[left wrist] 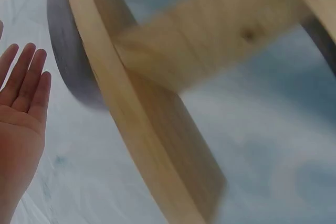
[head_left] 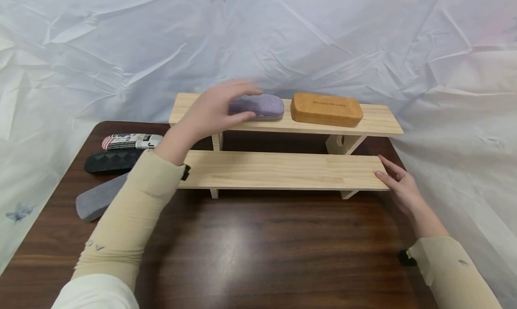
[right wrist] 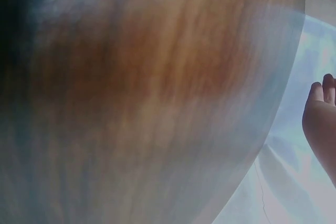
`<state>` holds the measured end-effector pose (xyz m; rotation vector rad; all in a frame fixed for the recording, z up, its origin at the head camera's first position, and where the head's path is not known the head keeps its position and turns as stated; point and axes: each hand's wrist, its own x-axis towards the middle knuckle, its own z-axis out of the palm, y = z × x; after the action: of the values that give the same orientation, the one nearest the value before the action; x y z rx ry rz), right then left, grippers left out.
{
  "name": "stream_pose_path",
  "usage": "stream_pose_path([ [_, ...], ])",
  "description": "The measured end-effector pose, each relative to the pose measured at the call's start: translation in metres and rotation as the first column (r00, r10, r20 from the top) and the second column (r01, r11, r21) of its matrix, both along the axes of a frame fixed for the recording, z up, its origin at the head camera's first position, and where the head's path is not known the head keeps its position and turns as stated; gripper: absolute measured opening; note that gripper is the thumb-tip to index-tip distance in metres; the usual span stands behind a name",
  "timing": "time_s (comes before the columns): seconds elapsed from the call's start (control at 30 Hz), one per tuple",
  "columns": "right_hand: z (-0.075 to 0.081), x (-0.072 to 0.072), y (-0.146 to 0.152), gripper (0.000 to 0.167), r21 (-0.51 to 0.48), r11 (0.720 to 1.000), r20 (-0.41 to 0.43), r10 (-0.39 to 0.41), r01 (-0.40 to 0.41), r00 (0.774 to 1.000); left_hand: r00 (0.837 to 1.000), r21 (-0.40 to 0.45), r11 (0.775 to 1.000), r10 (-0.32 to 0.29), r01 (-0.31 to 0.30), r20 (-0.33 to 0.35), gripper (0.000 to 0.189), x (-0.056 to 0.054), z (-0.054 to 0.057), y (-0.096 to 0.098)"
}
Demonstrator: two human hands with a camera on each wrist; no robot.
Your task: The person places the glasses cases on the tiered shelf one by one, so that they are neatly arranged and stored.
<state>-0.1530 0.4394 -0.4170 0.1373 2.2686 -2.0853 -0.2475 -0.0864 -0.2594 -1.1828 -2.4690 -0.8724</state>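
On the upper board of a two-tier wooden shelf [head_left: 258,170] lies a purple glasses case [head_left: 264,106]. My left hand [head_left: 214,107] is raised at the case's left end, partly covering it, with thumb and fingers spread apart. In the left wrist view that hand [left wrist: 22,103] has straight fingers and stands off from the purple case [left wrist: 68,45]. My right hand [head_left: 397,188] grips the right end of the lower board, its thumb on top; the fingers beneath are hidden. To the right of the purple case sits an orange-brown glasses case [head_left: 326,109] with lettering.
Left of the shelf, on the dark wooden table [head_left: 250,246], lie a newsprint-patterned case [head_left: 133,141], a black case [head_left: 111,161] and a grey case [head_left: 98,197], partly behind my left arm. A pale wrinkled sheet [head_left: 121,44] hangs behind the table.
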Motion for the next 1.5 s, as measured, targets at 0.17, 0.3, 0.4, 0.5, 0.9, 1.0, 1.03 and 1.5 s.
stream_pose_path([
  [0.17,-0.002,0.001,0.002,0.063,-0.006,1.0,-0.018,0.007,-0.007,1.0,0.995,0.025,0.997,0.077,-0.076,-0.061,0.045,0.015,-0.015,-0.043],
  [0.3,-0.003,0.001,0.001,0.065,0.001,1.0,-0.03,0.009,-0.009,1.0,0.986,0.005,0.989,0.149,-0.149,-0.071,0.045,0.028,-0.026,-0.076],
  [0.4,-0.003,0.001,0.0,0.066,0.001,1.0,-0.036,0.011,-0.011,0.999,0.979,-0.001,0.981,0.191,-0.192,-0.075,0.047,0.038,-0.037,-0.098],
  [0.5,-0.002,0.001,-0.002,0.066,0.01,1.0,-0.039,0.013,-0.013,0.999,0.969,0.009,0.972,0.235,-0.235,-0.082,0.051,0.049,-0.047,-0.118],
  [0.9,-0.002,-0.001,-0.003,0.07,0.06,0.998,-0.015,-0.003,0.003,1.0,0.899,0.002,0.9,0.436,-0.436,-0.047,0.056,0.077,-0.084,-0.18],
  [1.0,-0.002,0.002,-0.002,0.07,0.063,0.998,-0.01,-0.005,0.006,1.0,0.891,-0.027,0.891,0.452,-0.453,-0.032,0.058,0.081,-0.094,-0.192],
  [1.03,-0.002,0.002,-0.002,0.07,0.066,0.998,-0.011,-0.005,0.005,1.0,0.893,-0.034,0.892,0.449,-0.45,-0.032,0.057,0.083,-0.098,-0.195],
  [1.5,-0.005,0.0,-0.001,0.065,0.076,0.997,-0.034,-0.003,0.006,0.999,0.874,-0.165,0.86,0.484,-0.483,-0.039,0.062,0.106,-0.141,-0.252],
])
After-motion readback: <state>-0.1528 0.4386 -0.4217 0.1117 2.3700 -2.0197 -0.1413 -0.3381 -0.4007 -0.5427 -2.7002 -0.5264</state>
